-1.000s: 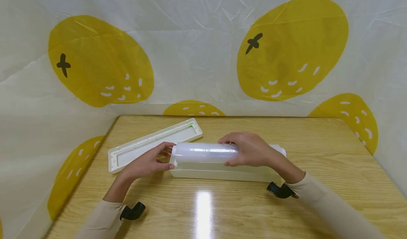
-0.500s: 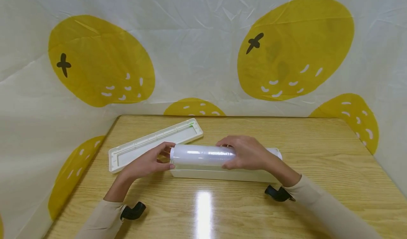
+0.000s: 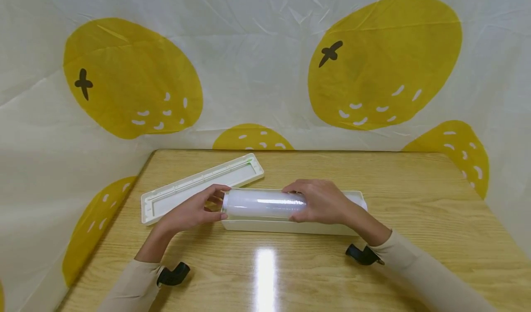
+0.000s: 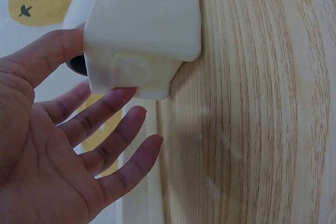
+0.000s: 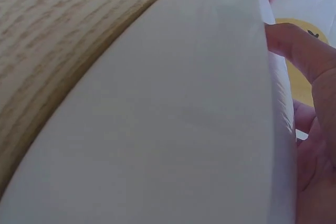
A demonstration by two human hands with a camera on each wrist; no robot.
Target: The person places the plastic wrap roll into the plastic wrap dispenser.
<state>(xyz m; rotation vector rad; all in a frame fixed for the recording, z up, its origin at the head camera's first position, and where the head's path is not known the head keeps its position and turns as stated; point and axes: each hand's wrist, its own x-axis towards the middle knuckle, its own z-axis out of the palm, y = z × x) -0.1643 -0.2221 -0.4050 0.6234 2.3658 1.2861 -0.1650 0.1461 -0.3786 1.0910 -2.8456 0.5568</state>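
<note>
Head view: the film roll (image 3: 261, 203) lies in the white box (image 3: 286, 227), gripped from above by the right hand (image 3: 321, 202). The left hand (image 3: 192, 212) pinches the box's left end.

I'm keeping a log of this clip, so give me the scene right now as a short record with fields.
Surface: wood-grain table
Container: long off-white box, open on top
Contents: glossy roll, lying lengthwise in the box's open top
Loose piece: lid-like off-white part, on the table, behind and left of the box
Left grip: thumb and fingers at the box's left end
Right grip: holding the roll from above
Backdrop: white sheet with yellow fruit-like prints
</note>
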